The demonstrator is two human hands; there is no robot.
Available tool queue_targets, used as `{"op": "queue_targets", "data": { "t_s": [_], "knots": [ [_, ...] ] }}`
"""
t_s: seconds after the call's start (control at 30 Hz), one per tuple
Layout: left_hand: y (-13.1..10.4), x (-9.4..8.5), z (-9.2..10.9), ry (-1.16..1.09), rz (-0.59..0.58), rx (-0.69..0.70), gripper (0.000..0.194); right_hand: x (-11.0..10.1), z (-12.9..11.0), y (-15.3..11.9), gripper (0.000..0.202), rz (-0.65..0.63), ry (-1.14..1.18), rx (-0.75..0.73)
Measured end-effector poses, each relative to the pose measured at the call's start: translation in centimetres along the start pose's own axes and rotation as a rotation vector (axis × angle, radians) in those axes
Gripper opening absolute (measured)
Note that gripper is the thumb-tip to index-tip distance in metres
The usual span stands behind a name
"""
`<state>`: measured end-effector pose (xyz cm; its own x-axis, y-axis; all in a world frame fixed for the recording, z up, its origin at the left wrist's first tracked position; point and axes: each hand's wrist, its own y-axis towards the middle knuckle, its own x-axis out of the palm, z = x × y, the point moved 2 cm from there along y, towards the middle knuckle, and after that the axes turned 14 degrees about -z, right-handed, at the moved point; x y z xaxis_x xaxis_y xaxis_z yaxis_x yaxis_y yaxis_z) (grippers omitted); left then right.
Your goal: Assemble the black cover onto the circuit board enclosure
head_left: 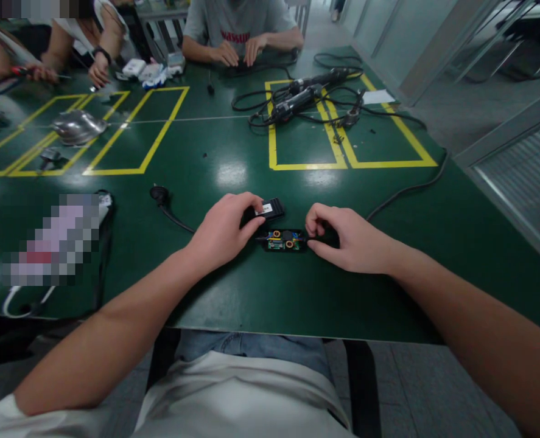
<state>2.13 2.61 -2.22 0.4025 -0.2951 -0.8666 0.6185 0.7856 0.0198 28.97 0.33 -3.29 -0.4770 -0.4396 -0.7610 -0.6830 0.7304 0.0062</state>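
"So, what does the left hand [228, 225] have?"

"A black cover [275, 209] with a white label. Its grip is nearly closed, thumb on the near side and fingers on the far side, pinching the cover's left end."

"And where is the case?"

"The black case [284, 249] lies on the green surface [233, 292], between the two hands and just nearer the person than the cover. It faces up, so the circuit board [276, 245] shows inside, with copper-coloured rings and some coloured wires."

"What about the right hand [349, 237]?"

"It is at the case's right end, fingers curled, thumb and forefinger a little apart. Something dark lies within that grip, but I cannot tell whether it is held firmly. A black cord [404, 193] runs out behind that hand toward the right edge."

"Anything on the left?"

"A black plug [160, 194], its lead passing toward the left hand, and farther left a pixelated item [55, 243]."

"And beyond?"

"Yellow tape outlines [308, 166], with two dark cylindrical tools [297, 103] among looped cables on the right and a shiny metal piece [78, 128] on the left. A co-worker in a grey shirt [242, 27] sits opposite."
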Motion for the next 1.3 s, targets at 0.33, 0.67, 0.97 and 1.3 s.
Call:
{"op": "queue_targets", "data": {
  "t_s": [0.33, 0.67, 0.97, 1.3],
  "knots": [
    [-0.9, -1.8, 0.9, 0.095, -0.152, 0.212, 0.012, 0.2, -0.5, 0.3, 0.007, 0.035, 0.008, -0.05],
    [-1.0, -1.5, 0.8, 0.21, -0.258, 0.127, 0.008, 0.5, -0.7, 0.2, 0.005, 0.045, -0.065, -0.061],
    [-1.2, -1.8, 1.3, 0.093, -0.215, 0.209, 0.015, 0.1, -0.9, -0.1, 0.005, 0.103, -0.083, -0.087],
    [-1.1, -1.7, 0.9, 0.096, -0.236, 0.212, 0.013, 0.1, -0.7, -0.1, 0.005, 0.021, -0.061, -0.07]
  ]
}}
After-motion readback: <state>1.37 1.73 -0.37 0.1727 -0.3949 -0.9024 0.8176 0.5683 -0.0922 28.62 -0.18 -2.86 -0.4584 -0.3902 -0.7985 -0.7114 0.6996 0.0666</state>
